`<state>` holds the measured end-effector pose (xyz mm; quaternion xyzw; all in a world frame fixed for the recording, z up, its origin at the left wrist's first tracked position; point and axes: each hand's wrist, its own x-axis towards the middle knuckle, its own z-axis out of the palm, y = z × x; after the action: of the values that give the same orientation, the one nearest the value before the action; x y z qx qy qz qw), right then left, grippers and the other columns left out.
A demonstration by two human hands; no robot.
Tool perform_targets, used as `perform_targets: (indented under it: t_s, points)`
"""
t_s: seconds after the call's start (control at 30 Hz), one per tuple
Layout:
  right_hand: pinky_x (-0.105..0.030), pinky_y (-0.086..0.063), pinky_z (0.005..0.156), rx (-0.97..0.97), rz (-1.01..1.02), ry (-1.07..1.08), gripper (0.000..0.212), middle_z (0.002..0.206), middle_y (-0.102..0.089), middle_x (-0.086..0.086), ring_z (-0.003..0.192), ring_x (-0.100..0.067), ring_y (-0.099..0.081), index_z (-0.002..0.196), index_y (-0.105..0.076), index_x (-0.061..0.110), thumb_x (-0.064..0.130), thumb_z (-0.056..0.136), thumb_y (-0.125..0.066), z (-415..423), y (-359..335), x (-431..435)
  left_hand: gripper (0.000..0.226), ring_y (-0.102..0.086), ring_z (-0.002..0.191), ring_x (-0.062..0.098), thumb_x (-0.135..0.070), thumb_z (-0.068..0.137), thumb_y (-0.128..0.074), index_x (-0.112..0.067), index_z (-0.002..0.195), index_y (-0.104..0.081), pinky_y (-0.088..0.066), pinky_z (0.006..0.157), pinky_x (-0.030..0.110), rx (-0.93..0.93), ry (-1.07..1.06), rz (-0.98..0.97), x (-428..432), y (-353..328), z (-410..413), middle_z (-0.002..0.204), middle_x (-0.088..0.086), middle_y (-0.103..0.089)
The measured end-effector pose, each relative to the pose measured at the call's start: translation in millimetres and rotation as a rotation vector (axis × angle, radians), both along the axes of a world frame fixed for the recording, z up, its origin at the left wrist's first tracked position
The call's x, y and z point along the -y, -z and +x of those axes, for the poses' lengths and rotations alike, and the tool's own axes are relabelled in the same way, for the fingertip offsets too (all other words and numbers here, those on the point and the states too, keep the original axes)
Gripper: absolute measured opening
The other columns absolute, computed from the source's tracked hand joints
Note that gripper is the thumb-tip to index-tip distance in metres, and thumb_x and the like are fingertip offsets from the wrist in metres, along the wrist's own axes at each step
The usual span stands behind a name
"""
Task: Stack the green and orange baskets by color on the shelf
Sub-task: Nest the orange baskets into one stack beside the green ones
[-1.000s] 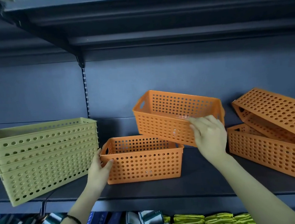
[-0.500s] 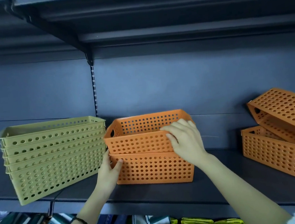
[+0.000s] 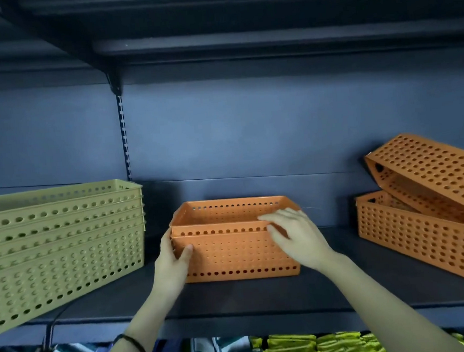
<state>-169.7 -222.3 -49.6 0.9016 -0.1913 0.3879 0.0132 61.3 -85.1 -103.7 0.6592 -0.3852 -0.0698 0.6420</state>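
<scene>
Two orange baskets point(image 3: 237, 254) sit nested in the middle of the dark shelf point(image 3: 331, 293). My left hand point(image 3: 173, 256) grips the left end of the lower one, thumb on its front. My right hand point(image 3: 293, 233) rests on the front rim of the upper one, fingers spread. A stack of several green baskets point(image 3: 62, 250) stands at the left, overhanging the shelf's front edge. At the right another orange basket point(image 3: 422, 241) stands on the shelf, with a tilted orange basket point(image 3: 433, 171) propped in it against the back wall.
The shelf above point(image 3: 242, 39) hangs low over the baskets. A slotted upright point(image 3: 124, 134) runs down the back panel. Below the shelf edge are packaged goods point(image 3: 294, 348). Bare shelf lies between the middle pair and the right baskets.
My right hand lowered the lifted orange basket into the one on the shelf until it nested fully. My left hand kept hold of the lower basket's left end.
</scene>
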Motion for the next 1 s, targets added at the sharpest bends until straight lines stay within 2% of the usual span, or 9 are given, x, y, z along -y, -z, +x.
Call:
perform_targets:
  t_s: [0.07, 0.17, 0.3, 0.43, 0.53, 0.67, 0.8, 0.9, 1.0]
  points:
    - [-0.025, -0.03, 0.101, -0.007, 0.028, -0.002, 0.032, 0.119, -0.065, 0.009, 0.113, -0.009, -0.054, 0.127, -0.06, 0.025, 0.022, 0.097, -0.048, -13.2, -0.1, 3.0, 0.057, -0.049, 0.116, 0.017, -0.015, 0.094, -0.052, -0.021, 0.146, -0.028, -0.037, 0.094, 0.03, -0.006, 0.028, 0.002, 4.9, -2.1, -10.7, 0.125, 0.0, -0.054]
    - [-0.029, -0.037, 0.105, 0.033, 0.083, -0.034, 0.032, 0.124, -0.063, 0.008, 0.118, -0.007, -0.053, 0.126, -0.06, 0.024, 0.021, 0.096, -0.05, -34.8, -2.3, 7.4, 0.06, -0.047, 0.119, 0.02, -0.012, 0.096, -0.048, -0.022, 0.149, -0.021, -0.035, 0.096, 0.033, -0.024, 0.028, -0.017, 11.7, -4.3, -27.3, 0.128, 0.002, -0.051]
    - [-0.031, -0.043, 0.097, 0.22, -0.007, 0.123, 0.03, 0.117, -0.066, -0.001, 0.113, -0.017, -0.055, 0.116, -0.066, 0.015, 0.008, 0.087, -0.06, -78.0, -7.4, 28.1, 0.078, -0.043, 0.116, 0.017, -0.005, 0.095, -0.049, -0.042, 0.149, -0.006, -0.033, 0.1, 0.036, -0.032, 0.046, -0.082, 11.2, -7.6, -38.4, 0.127, -0.003, -0.043]
    - [-0.048, -0.043, 0.092, 0.274, -0.182, 0.481, 0.041, 0.119, -0.063, -0.013, 0.115, -0.037, -0.053, 0.109, -0.066, 0.007, -0.002, 0.069, -0.067, -132.2, -19.1, 56.9, 0.07, -0.046, 0.117, 0.02, 0.0, 0.093, -0.049, -0.049, 0.138, -0.027, -0.037, 0.093, 0.037, -0.035, 0.086, -0.029, 9.0, -14.9, -32.5, 0.128, -0.003, -0.049]
    - [-0.056, -0.028, 0.101, 0.174, -0.175, 0.783, 0.054, 0.131, -0.055, -0.016, 0.128, -0.041, -0.039, 0.116, -0.063, 0.012, 0.003, 0.064, -0.071, -166.3, -33.5, 70.5, 0.058, -0.05, 0.114, 0.025, 0.001, 0.092, -0.05, -0.047, 0.121, -0.035, -0.041, 0.089, 0.04, -0.048, 0.081, -0.006, 7.8, -17.2, -34.0, 0.127, 0.007, -0.054]
    - [-0.062, 0.003, 0.111, 0.023, -0.083, 1.058, 0.065, 0.156, -0.026, -0.009, 0.145, -0.038, -0.004, 0.131, -0.051, 0.027, 0.017, 0.072, -0.073, -210.9, -50.9, 80.6, 0.053, -0.05, 0.11, 0.026, 0.001, 0.092, -0.05, -0.044, 0.117, -0.035, -0.04, 0.085, 0.039, -0.056, 0.076, 0.005, 5.7, -20.3, -44.2, 0.127, 0.009, -0.054]
    - [-0.059, 0.006, 0.112, -0.085, 0.003, 1.088, 0.065, 0.161, -0.013, -0.002, 0.146, -0.034, 0.008, 0.138, -0.044, 0.03, 0.015, 0.078, -0.066, -239.6, -47.0, 89.1, 0.047, -0.053, 0.103, 0.026, 0.0, 0.091, -0.052, -0.039, 0.114, -0.036, -0.041, 0.08, 0.039, -0.07, 0.036, 0.013, 4.2, -19.4, -55.7, 0.121, 0.01, -0.056]
    - [-0.053, 0.0, 0.117, -0.063, 0.01, 1.013, 0.07, 0.158, -0.024, -0.008, 0.147, -0.035, -0.002, 0.14, -0.045, 0.019, -0.002, 0.076, -0.062, -248.1, -32.0, 96.3, 0.045, -0.053, 0.102, 0.027, -0.001, 0.091, -0.052, -0.035, 0.115, -0.037, -0.041, 0.079, 0.038, -0.055, 0.005, 0.009, 5.2, -22.6, -70.6, 0.119, 0.008, -0.056]
    - [-0.05, 0.006, 0.116, -0.018, -0.035, 0.941, 0.075, 0.153, -0.032, -0.013, 0.146, -0.036, -0.007, 0.142, -0.043, 0.011, -0.013, 0.072, -0.059, -251.6, -18.2, 99.3, 0.044, -0.054, 0.101, 0.029, -0.003, 0.091, -0.053, -0.037, 0.114, -0.037, -0.045, 0.083, 0.044, -0.038, -0.008, 0.028, 5.1, -24.2, -82.3, 0.117, 0.007, -0.055]
